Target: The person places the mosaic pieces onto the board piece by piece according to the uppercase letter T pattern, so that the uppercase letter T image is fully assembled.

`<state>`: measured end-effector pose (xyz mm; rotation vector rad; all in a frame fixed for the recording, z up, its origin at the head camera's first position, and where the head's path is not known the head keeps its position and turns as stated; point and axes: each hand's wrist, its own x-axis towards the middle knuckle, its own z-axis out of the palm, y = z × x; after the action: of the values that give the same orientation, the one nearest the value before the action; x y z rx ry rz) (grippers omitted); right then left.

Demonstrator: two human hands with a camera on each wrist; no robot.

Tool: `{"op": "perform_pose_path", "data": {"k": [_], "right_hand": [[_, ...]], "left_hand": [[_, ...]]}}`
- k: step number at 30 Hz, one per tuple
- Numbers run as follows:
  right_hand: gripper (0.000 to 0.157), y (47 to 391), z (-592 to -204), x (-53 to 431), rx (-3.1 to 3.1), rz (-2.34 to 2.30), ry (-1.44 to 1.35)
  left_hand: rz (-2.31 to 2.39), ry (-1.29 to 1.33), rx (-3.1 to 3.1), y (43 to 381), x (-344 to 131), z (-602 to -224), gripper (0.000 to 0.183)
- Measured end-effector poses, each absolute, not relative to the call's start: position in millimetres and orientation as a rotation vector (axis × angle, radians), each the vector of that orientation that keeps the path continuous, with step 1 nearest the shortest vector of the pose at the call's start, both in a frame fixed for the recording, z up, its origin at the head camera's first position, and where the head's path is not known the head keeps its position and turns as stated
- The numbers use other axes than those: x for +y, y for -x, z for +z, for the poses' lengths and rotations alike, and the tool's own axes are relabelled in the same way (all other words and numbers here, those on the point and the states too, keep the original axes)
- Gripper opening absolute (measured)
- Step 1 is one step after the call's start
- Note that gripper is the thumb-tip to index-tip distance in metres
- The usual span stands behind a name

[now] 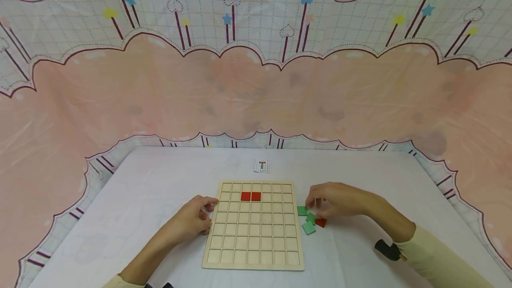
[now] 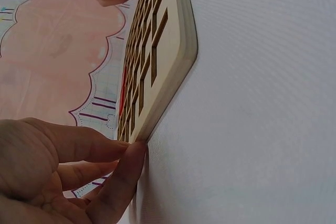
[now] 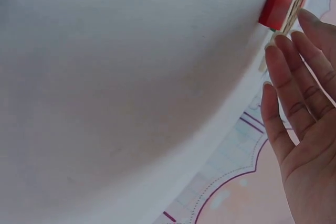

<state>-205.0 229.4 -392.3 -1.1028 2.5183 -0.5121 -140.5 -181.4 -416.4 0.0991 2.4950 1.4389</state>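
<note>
A wooden grid board (image 1: pixel 254 266) lies flat, with two red square tiles (image 1: pixel 251 196) side by side in its second row from the back. At the board's left rim, my left hand (image 1: pixel 190 219) touches the edge with its index fingertip and thumb, set apart along it. To the right of the board, my right hand (image 1: pixel 340 199) hovers over a small group of loose tiles, fingers loosely bent downward. Green tiles (image 1: pixel 309 227) and a red tile (image 1: pixel 321 222) lie there, partly overlapping. In the right wrist view the fingers (image 3: pixel 283 69) are spread near the red tile (image 3: pixel 276 8), holding nothing.
Behind the board lies a small card (image 1: pixel 262 166) printed with a grid and a red and green T-shaped pattern. A white cloth covers the table (image 1: pixel 160 177). The patterned backdrop (image 1: pixel 260 88) rises at the back.
</note>
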Motion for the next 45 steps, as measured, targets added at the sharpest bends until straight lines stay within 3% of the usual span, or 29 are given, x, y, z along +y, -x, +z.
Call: {"op": "perform_pose_path", "data": {"k": [12, 21, 45], "right_hand": [[0.025, 197.9, -399.3, 240.1, 2.501, -0.498, 1.021], [0.031, 193.4, -402.9, 243.4, 2.498, -0.490, 1.065], [0.028, 191.7, -405.5, 242.4, 2.592, -0.467, 1.186]], "left_hand": [[1.417, -0.043, 2.512, 141.0, -178.8, -415.9, 0.060], [1.416, -0.047, 2.510, 140.8, -178.5, -414.8, 0.059], [1.402, -0.060, 2.512, 140.1, -179.6, -413.6, 0.060]]}}
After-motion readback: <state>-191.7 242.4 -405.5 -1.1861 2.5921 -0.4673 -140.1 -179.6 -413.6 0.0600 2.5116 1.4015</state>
